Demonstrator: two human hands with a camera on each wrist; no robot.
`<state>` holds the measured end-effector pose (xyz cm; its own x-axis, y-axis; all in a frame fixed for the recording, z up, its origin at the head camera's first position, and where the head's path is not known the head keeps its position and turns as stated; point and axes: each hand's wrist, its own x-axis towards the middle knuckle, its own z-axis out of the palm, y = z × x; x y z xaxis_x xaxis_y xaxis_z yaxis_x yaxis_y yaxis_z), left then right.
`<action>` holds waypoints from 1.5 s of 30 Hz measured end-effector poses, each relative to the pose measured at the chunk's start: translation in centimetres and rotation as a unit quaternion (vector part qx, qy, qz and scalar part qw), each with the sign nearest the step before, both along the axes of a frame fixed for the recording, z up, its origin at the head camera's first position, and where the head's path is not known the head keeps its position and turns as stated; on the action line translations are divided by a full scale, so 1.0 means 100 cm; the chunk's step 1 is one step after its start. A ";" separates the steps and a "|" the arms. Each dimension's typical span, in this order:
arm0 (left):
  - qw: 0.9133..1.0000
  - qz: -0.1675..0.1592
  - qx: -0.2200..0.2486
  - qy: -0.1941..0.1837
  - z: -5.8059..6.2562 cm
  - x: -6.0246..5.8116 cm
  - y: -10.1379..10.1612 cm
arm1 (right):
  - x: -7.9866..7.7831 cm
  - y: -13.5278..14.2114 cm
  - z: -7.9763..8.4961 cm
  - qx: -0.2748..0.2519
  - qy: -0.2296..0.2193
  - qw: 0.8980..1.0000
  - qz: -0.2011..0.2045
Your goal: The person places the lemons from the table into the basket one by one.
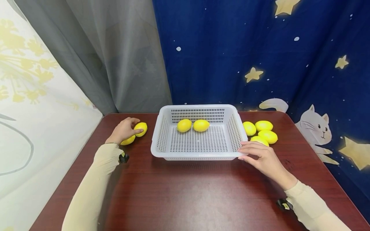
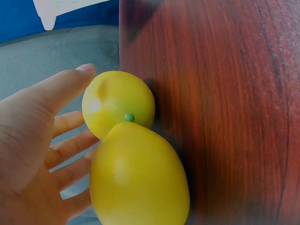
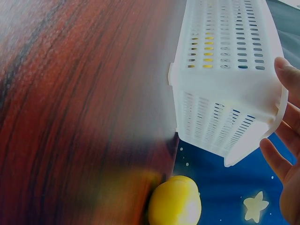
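A white perforated basket stands mid-table with two yellow lemons at its far wall. My left hand lies over two lemons left of the basket, a far lemon and a near lemon. The left wrist view shows the thumb tip touching the far lemon, the fingers loosely spread beside it, and the near lemon in front of the palm. My right hand rests flat, straight fingers against the basket's near right corner.
Several more lemons lie in a cluster right of the basket; one shows in the right wrist view. The dark wooden table meets curtains at the back and left, and its left edge runs near the left hand.
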<state>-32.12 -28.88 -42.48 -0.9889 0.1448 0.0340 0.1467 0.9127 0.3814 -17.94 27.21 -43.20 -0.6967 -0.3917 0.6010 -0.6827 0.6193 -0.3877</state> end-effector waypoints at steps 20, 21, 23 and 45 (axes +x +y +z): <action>1.000 0.001 -0.026 -0.002 -0.009 0.001 -0.002 | 0.000 0.000 0.000 -0.002 -0.004 1.000 0.001; 1.000 0.000 -0.024 -0.003 -0.009 0.000 -0.002 | 0.000 0.000 0.000 -0.001 -0.004 1.000 0.000; 1.000 -0.001 -0.020 -0.002 -0.009 0.000 -0.002 | 0.001 0.000 0.000 -0.002 -0.004 1.000 0.001; 1.000 -0.012 0.005 0.009 -0.010 -0.001 0.001 | 0.001 0.000 0.002 0.003 -0.013 1.000 -0.006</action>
